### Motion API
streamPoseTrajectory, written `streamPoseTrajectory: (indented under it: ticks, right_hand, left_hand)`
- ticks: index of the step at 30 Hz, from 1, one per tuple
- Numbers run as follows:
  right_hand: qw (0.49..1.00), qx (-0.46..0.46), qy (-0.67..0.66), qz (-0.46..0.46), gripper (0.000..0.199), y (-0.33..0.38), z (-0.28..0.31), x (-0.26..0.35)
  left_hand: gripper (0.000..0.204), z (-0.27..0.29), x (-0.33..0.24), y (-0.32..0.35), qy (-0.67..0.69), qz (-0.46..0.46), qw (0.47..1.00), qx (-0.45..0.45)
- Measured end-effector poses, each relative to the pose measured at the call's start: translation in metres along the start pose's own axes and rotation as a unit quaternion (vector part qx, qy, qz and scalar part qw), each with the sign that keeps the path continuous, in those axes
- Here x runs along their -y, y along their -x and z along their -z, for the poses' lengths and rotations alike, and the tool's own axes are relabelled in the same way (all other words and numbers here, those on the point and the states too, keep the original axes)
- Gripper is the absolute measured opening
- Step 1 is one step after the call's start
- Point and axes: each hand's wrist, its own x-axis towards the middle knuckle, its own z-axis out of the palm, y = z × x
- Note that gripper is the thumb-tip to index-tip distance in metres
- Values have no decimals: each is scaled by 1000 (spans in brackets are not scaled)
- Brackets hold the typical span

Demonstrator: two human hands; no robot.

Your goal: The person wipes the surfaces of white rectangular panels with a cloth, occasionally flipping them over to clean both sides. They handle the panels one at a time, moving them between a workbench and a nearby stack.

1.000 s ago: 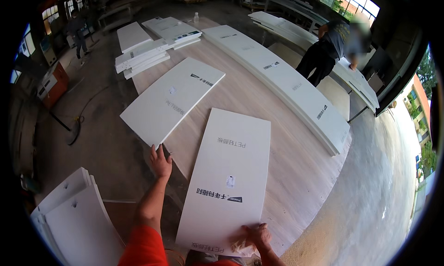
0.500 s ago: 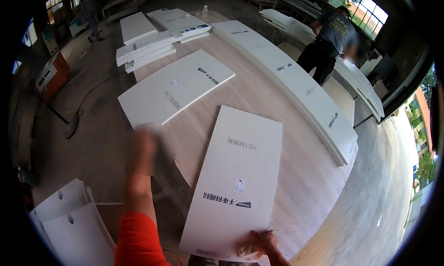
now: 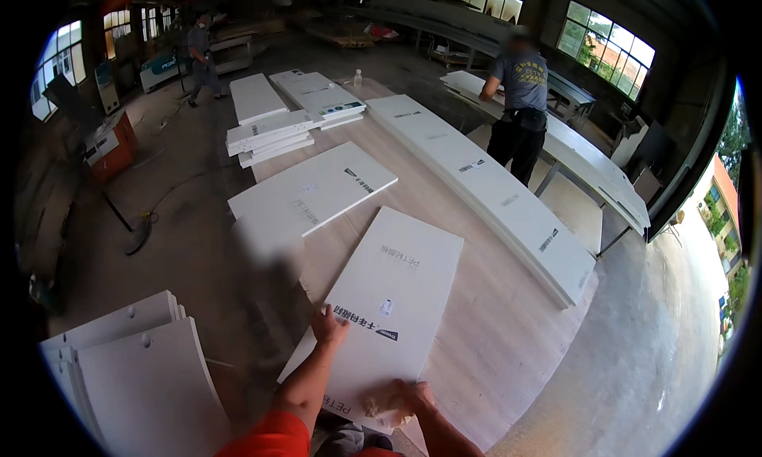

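Observation:
A white rectangular panel (image 3: 397, 278) with dark print and a small label lies lengthwise before me on a broad pale table. My left hand (image 3: 328, 328) is at the panel's left edge, its fingers bent around that side. Near the panel's lower right corner, my right hand (image 3: 414, 395) is closed on a crumpled tan cloth (image 3: 385, 404) pressed against the printed face. Part of the cloth is hidden under the fingers. Just beyond lies a second white panel (image 3: 317, 187), set at an angle, its near left corner blurred.
Stacked panels (image 3: 270, 131) and a clear bottle (image 3: 357, 78) occupy the table's far end. Long panels (image 3: 484, 195) line its right side. More panels (image 3: 151, 377) lean at lower left. A co-worker (image 3: 520, 100) bends over another table (image 3: 591, 159); another person (image 3: 202, 56) walks far left.
My left hand has come from beyond the near panel's left side onto its edge. My right hand stays at the lower right with the cloth. The view has tilted up.

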Motion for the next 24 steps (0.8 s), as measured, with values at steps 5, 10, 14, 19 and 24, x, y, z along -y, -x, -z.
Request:
streamPoseTrajectory:
  ticks: [5,10,14,19,24]
  right_hand:
    - [985,-45,-44,160,59,-21,3,-9]
    - [861,154,-395,281,33,73,22,-38]
    - [777,360,-414,308,24,216,32,-30]
    - [700,617,-209,292,43,338,8,-19]
    - [655,691,-43,302,43,418,-83,-3]
  left_hand:
    - [69,57,-85,49,265,-159,949,-69]
    - [79,91,-104,280,408,-143,902,-9]
    - [83,166,-59,404,622,39,761,179]
    - [70,249,3,508,771,10,633,64]
    - [45,313,72,585,855,23,514,-56]
